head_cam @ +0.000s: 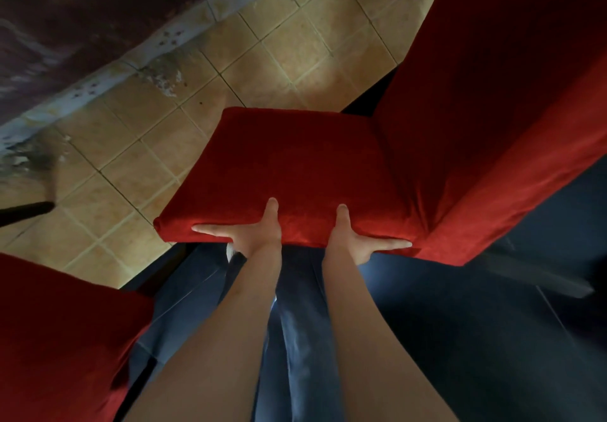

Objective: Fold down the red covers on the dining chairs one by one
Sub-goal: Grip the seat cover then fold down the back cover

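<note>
two hands [256,234] [356,241], two red covers [295,172] [59,333]

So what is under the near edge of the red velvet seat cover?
Both hands grip that edge of the red velvet seat cover: left hand, right hand, thumbs on top, other fingers mostly tucked beneath. Below are blue trousers. The seat frame is covered.

The chair cover [295,165] is soft red cloth, fuzzy like velvet and not shiny. The floor [295,44] is tan tile, smooth with a dull shine. The person's trousers [295,339] are blue jeans cloth.
</note>
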